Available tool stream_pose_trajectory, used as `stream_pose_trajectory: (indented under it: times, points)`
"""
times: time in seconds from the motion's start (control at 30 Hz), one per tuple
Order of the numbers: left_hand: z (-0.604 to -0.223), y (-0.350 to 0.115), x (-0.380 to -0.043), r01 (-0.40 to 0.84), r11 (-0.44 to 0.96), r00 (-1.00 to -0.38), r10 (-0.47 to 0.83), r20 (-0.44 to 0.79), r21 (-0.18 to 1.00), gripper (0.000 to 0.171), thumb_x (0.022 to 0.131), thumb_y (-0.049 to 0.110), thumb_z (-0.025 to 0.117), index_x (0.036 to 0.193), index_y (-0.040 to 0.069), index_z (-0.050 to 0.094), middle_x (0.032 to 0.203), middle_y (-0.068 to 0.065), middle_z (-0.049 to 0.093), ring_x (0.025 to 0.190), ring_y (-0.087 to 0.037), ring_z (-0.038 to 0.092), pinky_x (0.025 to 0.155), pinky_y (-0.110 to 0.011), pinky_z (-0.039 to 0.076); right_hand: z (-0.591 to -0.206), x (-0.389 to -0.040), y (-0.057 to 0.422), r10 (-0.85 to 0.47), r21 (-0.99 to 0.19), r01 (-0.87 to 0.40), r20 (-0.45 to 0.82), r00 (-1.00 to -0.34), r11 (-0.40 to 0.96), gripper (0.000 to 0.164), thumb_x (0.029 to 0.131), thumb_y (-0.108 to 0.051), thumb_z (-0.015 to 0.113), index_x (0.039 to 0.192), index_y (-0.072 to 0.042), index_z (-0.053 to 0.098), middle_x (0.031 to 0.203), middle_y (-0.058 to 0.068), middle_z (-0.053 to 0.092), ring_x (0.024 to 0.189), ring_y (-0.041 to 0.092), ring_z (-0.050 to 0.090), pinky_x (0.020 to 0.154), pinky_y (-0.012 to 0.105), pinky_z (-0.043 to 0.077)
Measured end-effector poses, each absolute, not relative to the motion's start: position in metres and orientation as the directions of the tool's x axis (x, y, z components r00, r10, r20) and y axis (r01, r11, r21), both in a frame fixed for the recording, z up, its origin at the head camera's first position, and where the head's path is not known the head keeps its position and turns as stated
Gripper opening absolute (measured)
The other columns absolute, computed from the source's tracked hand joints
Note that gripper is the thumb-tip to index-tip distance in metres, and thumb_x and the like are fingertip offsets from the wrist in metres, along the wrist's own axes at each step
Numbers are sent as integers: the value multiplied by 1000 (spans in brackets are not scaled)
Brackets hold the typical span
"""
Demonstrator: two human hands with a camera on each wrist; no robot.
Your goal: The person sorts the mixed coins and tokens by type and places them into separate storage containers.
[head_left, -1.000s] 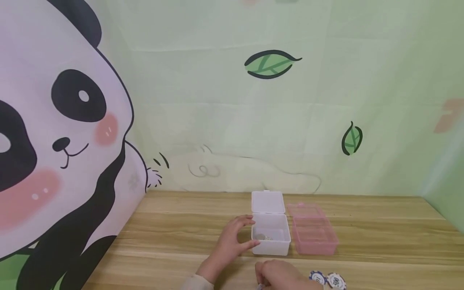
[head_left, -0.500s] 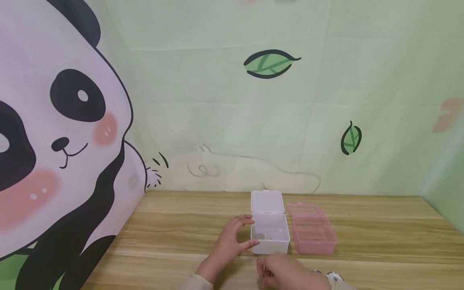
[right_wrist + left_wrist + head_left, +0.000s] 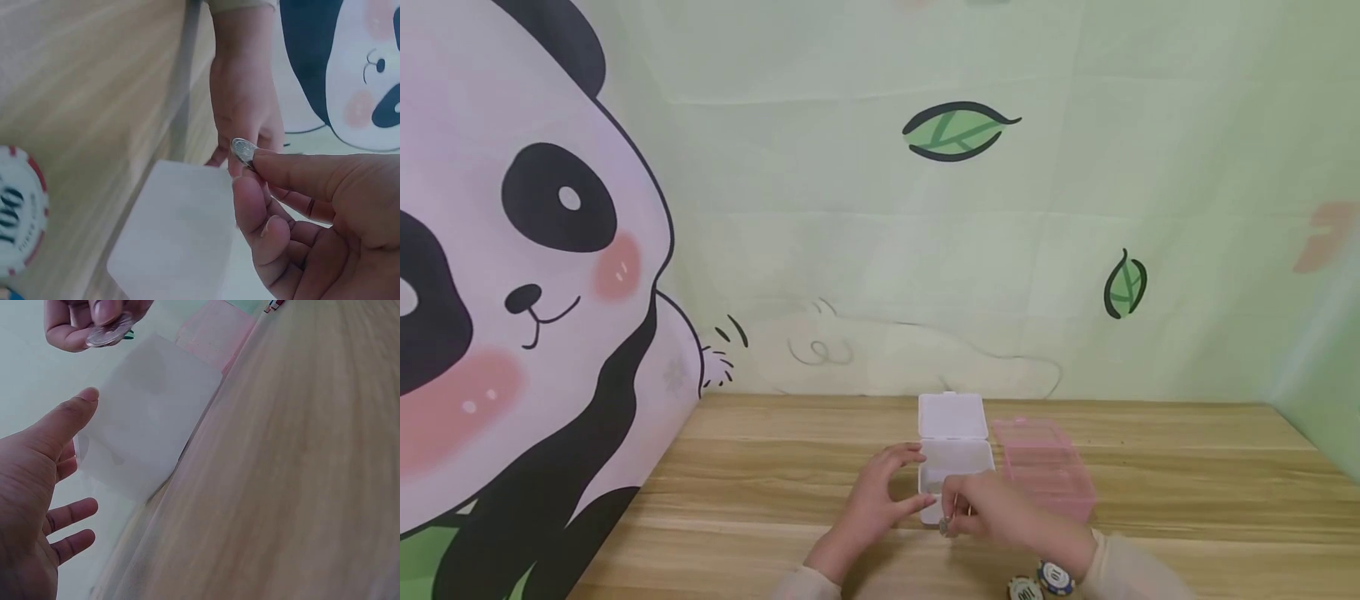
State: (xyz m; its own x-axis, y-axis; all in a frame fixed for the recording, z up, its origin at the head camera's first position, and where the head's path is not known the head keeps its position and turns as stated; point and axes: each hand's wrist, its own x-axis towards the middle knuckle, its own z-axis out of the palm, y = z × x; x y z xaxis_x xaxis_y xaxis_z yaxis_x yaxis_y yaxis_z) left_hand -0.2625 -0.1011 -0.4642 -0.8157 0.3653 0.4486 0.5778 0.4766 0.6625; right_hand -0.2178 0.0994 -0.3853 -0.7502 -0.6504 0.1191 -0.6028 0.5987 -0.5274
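Note:
My right hand (image 3: 1000, 508) pinches a silver coin (image 3: 244, 152) between thumb and fingertips, close over the front wall of the white box (image 3: 929, 509). That box stands with its lid (image 3: 952, 416) tipped back, its inside partly covered by the right hand. At its left side is my left hand (image 3: 880, 504), thumb at the front wall and fingers spread toward the far left corner. In the left wrist view the left fingers (image 3: 74, 514) are fairly straight, and the coin (image 3: 111, 331) appears above the box.
A see-through pink box (image 3: 1060, 487), lid folded back, stands right beside the white one. Two poker chips, one marked 100 (image 3: 1025, 589) and a blue-rimmed one marked 10 (image 3: 1056, 577), lie near the front edge. A printed cloth (image 3: 850, 250) hangs behind the table (image 3: 1210, 500).
My right hand has moved from the table in front, up and forward to the white box's front wall, bringing the coin. The left hand stays in place at the box.

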Motion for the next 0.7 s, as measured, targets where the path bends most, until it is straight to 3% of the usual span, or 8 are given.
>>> stream_pose_trajectory:
  times: [0.37,0.5,0.7]
  points:
    - [-462,-101,-262,580,471,-814,365,451,665,46,79,32,77,118,12,62,137,-3,57,130,-26,50,108,-49,41,-365,-233,111,-602,-656,-467,23,-798,593,5,93,-11,60,88,-12,60,81,-3,61,69,8,54,59,21,48]
    - [-461,-101,-261,574,475,-818,363,446,667,46,79,32,77,118,12,62,137,-3,57,130,-26,50,109,-49,41,-363,-243,113,-561,-619,-465,48,-826,633,5,93,-14,61,88,-13,61,82,-3,61,72,10,54,61,20,47]
    - [-463,-101,-262,565,477,-824,361,436,673,48,79,35,77,119,14,61,138,-2,57,130,-26,50,109,-50,40,-369,-258,113,-504,-596,-454,93,-858,662,7,89,-8,65,85,-10,60,75,-3,61,63,8,52,54,19,45]
